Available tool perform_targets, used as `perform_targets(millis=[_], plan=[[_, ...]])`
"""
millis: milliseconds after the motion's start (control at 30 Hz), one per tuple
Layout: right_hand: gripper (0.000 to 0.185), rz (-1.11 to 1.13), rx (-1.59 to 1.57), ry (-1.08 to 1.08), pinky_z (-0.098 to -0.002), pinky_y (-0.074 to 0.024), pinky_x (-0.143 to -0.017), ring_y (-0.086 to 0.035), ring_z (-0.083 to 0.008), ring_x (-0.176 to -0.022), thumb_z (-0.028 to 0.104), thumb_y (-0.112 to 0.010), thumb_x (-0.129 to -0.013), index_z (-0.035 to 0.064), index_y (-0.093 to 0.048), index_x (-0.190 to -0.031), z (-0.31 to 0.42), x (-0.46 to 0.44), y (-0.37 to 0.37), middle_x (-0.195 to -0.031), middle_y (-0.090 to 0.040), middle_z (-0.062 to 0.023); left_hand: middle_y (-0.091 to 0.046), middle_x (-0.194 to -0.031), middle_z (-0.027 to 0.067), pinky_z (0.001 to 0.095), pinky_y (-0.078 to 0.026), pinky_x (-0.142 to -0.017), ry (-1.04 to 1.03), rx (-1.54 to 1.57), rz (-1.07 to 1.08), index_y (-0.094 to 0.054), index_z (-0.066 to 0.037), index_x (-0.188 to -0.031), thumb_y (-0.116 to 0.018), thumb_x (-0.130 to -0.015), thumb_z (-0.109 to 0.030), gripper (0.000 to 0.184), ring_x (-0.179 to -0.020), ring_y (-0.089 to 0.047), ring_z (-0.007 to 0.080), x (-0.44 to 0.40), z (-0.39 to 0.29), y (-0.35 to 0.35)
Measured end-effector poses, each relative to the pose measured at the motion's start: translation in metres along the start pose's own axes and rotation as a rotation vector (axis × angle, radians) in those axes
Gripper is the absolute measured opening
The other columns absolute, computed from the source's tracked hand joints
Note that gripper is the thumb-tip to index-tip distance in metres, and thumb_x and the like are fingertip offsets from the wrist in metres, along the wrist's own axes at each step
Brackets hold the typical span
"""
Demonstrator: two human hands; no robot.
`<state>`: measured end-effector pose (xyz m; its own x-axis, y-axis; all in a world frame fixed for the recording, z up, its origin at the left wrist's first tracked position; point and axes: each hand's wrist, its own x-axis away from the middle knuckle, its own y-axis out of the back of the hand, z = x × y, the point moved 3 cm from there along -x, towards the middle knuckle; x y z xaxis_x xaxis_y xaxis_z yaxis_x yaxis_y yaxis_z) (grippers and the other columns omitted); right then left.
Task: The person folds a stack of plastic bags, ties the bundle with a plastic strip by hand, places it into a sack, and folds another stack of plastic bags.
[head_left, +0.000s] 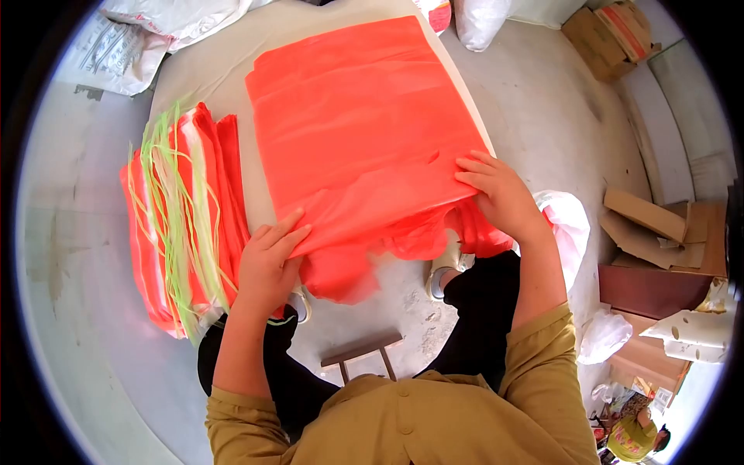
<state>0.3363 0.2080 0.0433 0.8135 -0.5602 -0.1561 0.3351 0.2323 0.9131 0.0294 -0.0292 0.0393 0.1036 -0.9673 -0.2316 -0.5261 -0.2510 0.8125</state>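
**Both hands at near edge of red plastic stack on table**

Red plastic (364,116), folded flat & stacked, takes up most of the table (211,74), which has a pale top. Its near edge is ruffled & hangs over the table's near side, above the person's legs; loose flap nr L hand looks blurred.

L hand (271,260): at near L corner of plastic, fingers partly bent, tips on the sheet. R hand (500,194): at near R edge, fingers spread & fairly straight on top. Can't tell if either one pinches the plastic; undersides hidden.

L of the plastic, just beside it: bundle (225,186) of red plastic w/ white stripes, thin green strands (178,256) lying across it. Far L: white sacks (116,54), one w/ dark print.

R side: white bag (572,232) w/ red showing, on floor nr R forearm. Further R, an open cardboard box (659,221), flaps up; another box (604,39) at far R. Small white bag (604,337) below the open one, toward near R. Near R corner: another person (632,438), yellow-green top, well apart from the hands.

Floor btwn the legs: narrow brown bar (362,349) w/ 2 thin legs.
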Motion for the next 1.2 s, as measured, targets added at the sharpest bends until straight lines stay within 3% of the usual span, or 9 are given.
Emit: perform_targets(millis=[67, 200, 300, 467, 600, 733, 867, 1033, 1200], plan=[[0.035, -0.044, -0.099, -0.003, -0.0422, -0.0493, -0.103, -0.060, -0.0362, -0.123, -0.007, -0.062, -0.080, 0.0015, -0.072, -0.112, -0.001, 0.001, 0.005, -0.120, -0.070, -0.0146, -0.070, -0.124, 0.0128, 0.0371, -0.053, -0.083, -0.002, 0.055, -0.038, -0.072, -0.001, -0.113, -0.069, -0.072, 0.005, 0.042, -0.091, -0.063, 0.0301, 0.001, 0.004, 0.002], [0.028, 0.037, -0.426, -0.337, -0.0338, -0.0522, -0.094, -0.067, -0.0234, -0.107, -0.007, -0.069, -0.085, -0.0004, -0.071, -0.112, 0.001, 0.003, 0.018, -0.111, -0.072, -0.0110, -0.074, -0.103, 0.0101, 0.0321, -0.051, -0.078, 0.125, 0.235, -0.116, -0.070, 0.000, -0.111, -0.066, -0.087, 0.001, 0.025, -0.088, -0.063, 0.0213, 0.004, 0.014, 0.012], [0.028, -0.058, -0.517, -0.465, -0.0317, -0.0523, -0.090, -0.066, -0.0176, -0.101, -0.002, -0.071, -0.089, 0.0002, -0.069, -0.117, -0.005, -0.008, 0.019, -0.108, -0.071, -0.0091, -0.072, -0.095, 0.0053, 0.0276, -0.048, -0.075, 0.572, 0.557, -0.242, -0.068, 0.001, -0.108, -0.063, -0.098, -0.008, 0.014, -0.085, -0.061, 0.0116, 0.006, 0.033, 0.006], [0.049, -0.358, -0.405, -0.470, -0.0314, -0.0513, -0.093, -0.062, -0.0153, -0.108, 0.010, -0.068, -0.095, 0.0058, -0.056, -0.142, -0.031, -0.037, -0.012, -0.130, -0.063, -0.0100, -0.069, -0.120, 0.0135, 0.0295, -0.050, -0.095, 0.691, 0.782, -0.422, -0.044, 0.000, -0.144, -0.054, -0.105, -0.015, 0.043, -0.109, -0.064, 0.0172, -0.031, 0.040, -0.004], [0.055, -0.263, -0.683, -0.573, -0.0308, -0.0490, -0.097, -0.060, -0.0155, -0.110, 0.013, -0.063, -0.097, 0.0086, -0.049, -0.150, -0.028, -0.039, -0.029, -0.145, -0.055, -0.0114, -0.068, -0.123, 0.0139, 0.0298, -0.046, -0.102, 0.712, 0.974, -0.432, -0.035, 0.001, -0.151, -0.051, -0.105, -0.011, 0.051, -0.114, -0.063, 0.0166, -0.023, 0.066, -0.025], [0.054, -0.179, -0.530, -0.550, -0.0301, -0.0468, -0.100, -0.060, -0.0159, -0.110, 0.011, -0.060, -0.098, 0.0093, -0.050, -0.150, -0.043, -0.034, -0.032, -0.147, -0.054, -0.0101, -0.067, -0.114, 0.0051, 0.0266, -0.044, -0.097, 0.786, 0.959, -0.361, -0.036, 0.000, -0.153, -0.050, -0.106, -0.013, 0.051, -0.104, -0.059, 0.0100, -0.019, 0.054, -0.015], [0.051, -0.150, -0.470, -0.526, -0.0344, -0.0456, -0.103, -0.055, -0.0246, -0.125, 0.013, -0.059, -0.098, 0.0081, -0.051, -0.148, -0.043, -0.032, -0.031, -0.148, -0.053, -0.0143, -0.068, -0.119, 0.0075, 0.0276, -0.044, -0.099, 0.800, 0.969, -0.373, -0.040, 0.001, -0.150, -0.046, -0.108, -0.018, 0.047, -0.111, -0.059, 0.0118, -0.013, 0.061, -0.019], [0.046, -0.149, -0.593, -0.587, -0.0347, -0.0452, -0.104, -0.056, -0.0247, -0.123, 0.011, -0.055, -0.101, 0.0085, -0.053, -0.147, -0.037, -0.030, -0.032, -0.145, -0.055, -0.0133, -0.066, -0.129, 0.0121, 0.0323, -0.045, -0.103, 0.857, 1.365, -0.429, -0.044, 0.002, -0.148, -0.039, -0.110, -0.024, 0.045, -0.123, -0.060, 0.0187, -0.005, 0.064, -0.019], [0.045, -0.203, -0.568, -0.556, -0.0338, -0.0464, -0.101, -0.061, -0.0245, -0.115, 0.017, -0.053, -0.102, 0.0070, -0.052, -0.146, -0.051, -0.023, -0.035, -0.137, -0.061, -0.0135, -0.064, -0.131, 0.0125, 0.0364, -0.047, -0.105, 0.853, 1.285, -0.426, -0.048, 0.001, -0.143, -0.041, -0.110, -0.019, 0.039, -0.121, -0.061, 0.0212, 0.000, 0.062, -0.021]])
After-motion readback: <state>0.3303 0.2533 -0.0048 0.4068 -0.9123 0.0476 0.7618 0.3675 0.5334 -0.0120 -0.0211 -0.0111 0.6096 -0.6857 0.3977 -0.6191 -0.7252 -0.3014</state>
